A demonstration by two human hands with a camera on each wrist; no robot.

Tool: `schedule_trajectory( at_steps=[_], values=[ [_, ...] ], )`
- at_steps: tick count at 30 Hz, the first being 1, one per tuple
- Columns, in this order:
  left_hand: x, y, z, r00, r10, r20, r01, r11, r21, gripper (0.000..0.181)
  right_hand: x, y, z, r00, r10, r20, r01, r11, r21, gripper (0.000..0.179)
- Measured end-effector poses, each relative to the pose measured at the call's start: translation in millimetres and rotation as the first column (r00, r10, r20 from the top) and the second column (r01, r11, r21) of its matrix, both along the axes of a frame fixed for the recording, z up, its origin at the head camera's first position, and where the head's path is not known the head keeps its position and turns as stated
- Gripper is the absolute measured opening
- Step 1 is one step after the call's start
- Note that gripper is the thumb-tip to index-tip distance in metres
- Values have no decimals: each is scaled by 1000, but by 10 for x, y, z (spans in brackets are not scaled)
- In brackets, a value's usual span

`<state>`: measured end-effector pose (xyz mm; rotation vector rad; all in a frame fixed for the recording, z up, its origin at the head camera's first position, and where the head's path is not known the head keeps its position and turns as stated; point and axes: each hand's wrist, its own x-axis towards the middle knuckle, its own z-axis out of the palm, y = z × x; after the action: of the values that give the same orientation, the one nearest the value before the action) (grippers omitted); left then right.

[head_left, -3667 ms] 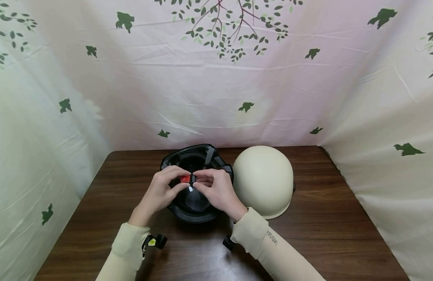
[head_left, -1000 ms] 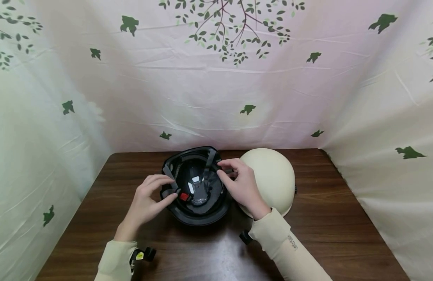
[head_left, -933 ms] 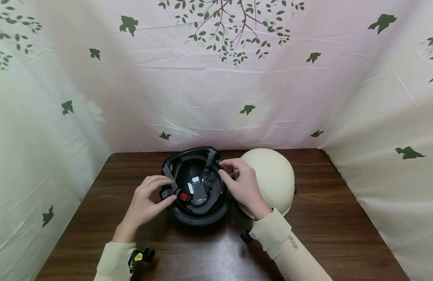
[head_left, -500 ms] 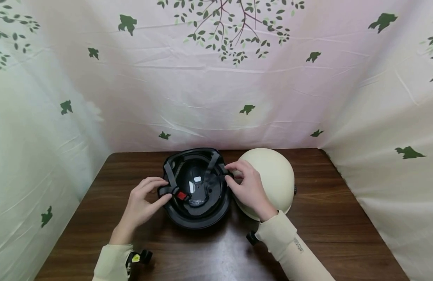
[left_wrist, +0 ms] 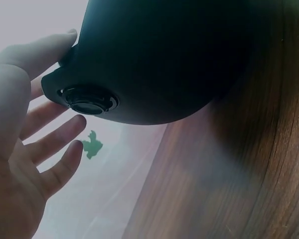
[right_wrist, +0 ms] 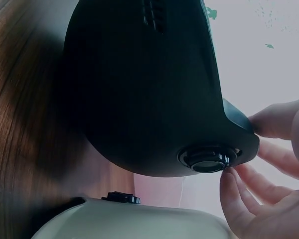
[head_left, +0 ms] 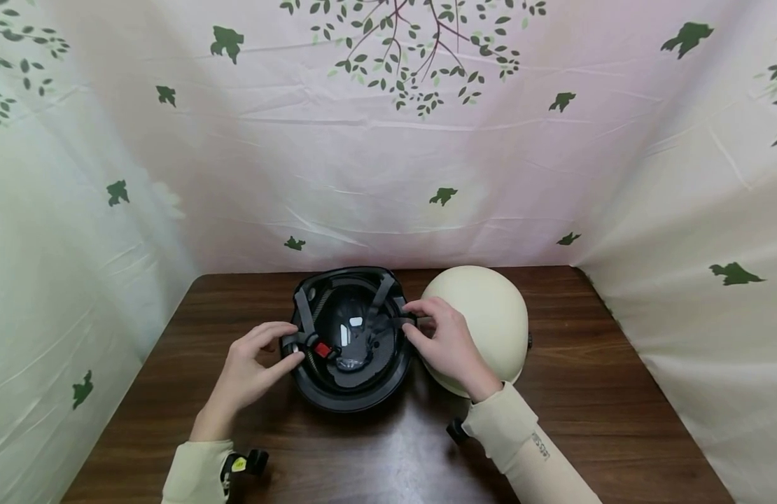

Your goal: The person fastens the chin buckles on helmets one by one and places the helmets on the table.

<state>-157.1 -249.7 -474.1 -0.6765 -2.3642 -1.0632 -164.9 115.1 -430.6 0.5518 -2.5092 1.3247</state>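
Note:
A black helmet (head_left: 351, 392) lies upside down on the table, its hollow facing up. Grey chin straps (head_left: 305, 313) run inside it, and a red buckle (head_left: 323, 349) hangs near its left side. My left hand (head_left: 250, 365) holds the left ear flap by the edge, thumb on one side and index finger on the other; its lower fingers are loose in the left wrist view. On the opposite flap, my right hand (head_left: 448, 343) grips the edge between thumb and fingers, with one fingertip near a round black knob (right_wrist: 207, 159) in the right wrist view.
A cream helmet (head_left: 483, 322) sits dome up close to the right of the black one, behind my right hand. The brown wooden table (head_left: 615, 406) ends at a hanging fabric backdrop (head_left: 363, 175) printed with leaves and birds.
Earlier both hands were together at the red buckle over the helmet. They have since parted to its two sides, and the black helmet has tilted slightly, with the buckle shifting left.

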Motion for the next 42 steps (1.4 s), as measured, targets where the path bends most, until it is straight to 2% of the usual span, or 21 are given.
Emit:
schedule_trajectory(
  at_steps=[7, 20, 24, 35, 42],
  values=[
    [-15, -22, -11, 1000, 16, 10, -16, 1000, -1, 41, 9, -27, 13, 1000, 9, 2, -9, 1000, -11, 27],
    [-41, -59, -92, 993, 57, 105, -51, 997, -62, 40, 3, -100, 25, 994, 56, -99, -63, 996, -67, 32],
    [-60, -52, -134, 991, 60, 122, -51, 996, -79, 41, 11, -119, 56, 993, 61, -103, -69, 995, -75, 36],
    [-121, 53, -182, 978, 29, 207, -3, 992, -129, 47, 11, -117, 66, 992, 72, -99, -80, 993, -83, 49],
    [-175, 124, -233, 967, -7, 255, 40, 992, -124, 49, 7, -95, 60, 989, 85, -119, -94, 993, -77, 56]
  ],
)
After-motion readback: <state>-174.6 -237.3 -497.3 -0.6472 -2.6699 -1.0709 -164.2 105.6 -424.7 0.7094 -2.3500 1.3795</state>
